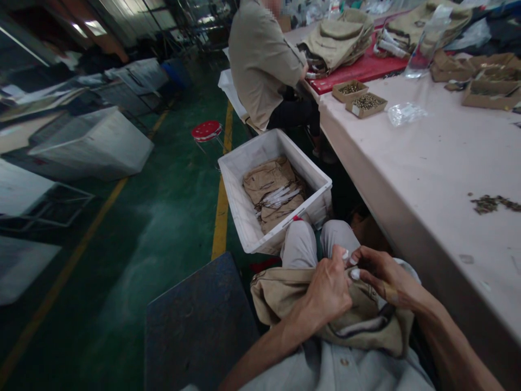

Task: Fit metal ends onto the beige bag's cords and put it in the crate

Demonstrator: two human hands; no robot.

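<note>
Two hands work a khaki garment on the lap, beside a long pale surface.

The left hand [331, 288] is closed in a fist on the bunched khaki garment [285, 296], which lies across the person's knees, and the right hand [382, 274] pinches the cloth at the left hand's fingertips, its fingers narrowed; white covers sit on several fingertips. Just ahead of the knees, a white crate [244, 212] on the green floor holds more folded khaki pieces. The pale surface [427, 157] on the right carries two small cardboard boxes of metal bits [358, 98], a clear plastic bag [405, 113] and a loose scatter of small dark parts [492, 203]. Further along, another person in a khaki shirt [260, 60] sits at a red board stacked with garments, with a red stool [207, 130] nearby.
</note>
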